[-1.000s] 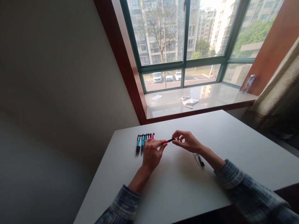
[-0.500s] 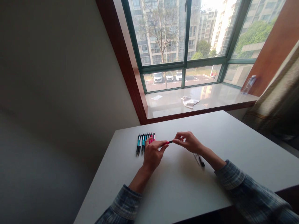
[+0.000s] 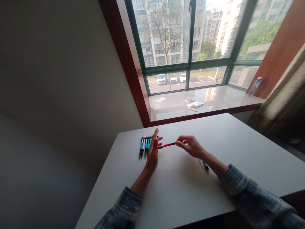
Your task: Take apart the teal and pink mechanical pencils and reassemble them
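Note:
My right hand (image 3: 192,147) pinches a pink and black pen (image 3: 169,145) by one end, holding it nearly level above the table. The pen's other end points at my left hand (image 3: 152,156), which is turned edge-on with its fingers stretched out and apart. Whether that end touches the left palm I cannot tell. Behind the left hand lies a row of several pens (image 3: 142,148) with teal and black barrels, partly covered by it. Under my right wrist lie a thin dark-capped piece (image 3: 206,166) and a slim pale strip, both partly hidden by the arm.
The white table (image 3: 181,194) runs up to a window ledge (image 3: 171,109). A crumpled cloth (image 3: 194,104), a paper slip (image 3: 160,99) and a clear bottle (image 3: 254,86) are on the ledge. A curtain (image 3: 274,101) hangs at the right, a wall stands at the left.
My left hand has let go of the pen, opened its fingers and turned upright, a little to the left. The right hand still holds the pen, now showing more of its pink barrel.

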Demonstrator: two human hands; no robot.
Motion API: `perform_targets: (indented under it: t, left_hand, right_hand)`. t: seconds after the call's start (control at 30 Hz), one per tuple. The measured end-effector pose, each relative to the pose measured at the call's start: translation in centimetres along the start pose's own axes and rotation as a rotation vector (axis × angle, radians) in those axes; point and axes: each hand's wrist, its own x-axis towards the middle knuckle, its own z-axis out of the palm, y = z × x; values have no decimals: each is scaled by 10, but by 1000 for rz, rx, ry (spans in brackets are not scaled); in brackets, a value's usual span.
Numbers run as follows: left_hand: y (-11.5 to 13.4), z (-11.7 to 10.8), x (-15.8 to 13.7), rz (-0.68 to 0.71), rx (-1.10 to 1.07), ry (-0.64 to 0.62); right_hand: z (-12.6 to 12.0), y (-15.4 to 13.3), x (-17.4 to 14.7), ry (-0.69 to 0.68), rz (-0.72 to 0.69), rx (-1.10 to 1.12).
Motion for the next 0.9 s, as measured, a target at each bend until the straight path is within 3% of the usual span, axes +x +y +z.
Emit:
perform_targets:
  t: [0.1, 0.27, 0.37, 0.5, 0.67, 0.9]
  left_hand:
    - [-4, 2, 0, -44, -101, -68]
    - [-6, 1, 7, -91, -63, 114]
    - [-9, 0, 10, -190, -128, 137]
    - [-9, -1, 11, -276, -253, 145]
    - [-2, -1, 9, -327, -419, 109]
    - [1, 4, 5, -306, -331, 114]
  right_hand:
    - [2, -1, -1, 2, 14, -10]
    - [-4, 2, 1, 257, 60, -45]
    - [-4, 2, 1, 276, 73, -35]
    - [1, -3, -3, 182, 64, -86]
    - [10, -10, -10, -111, -10, -108]
    - [13, -19, -14, -285, -58, -87]
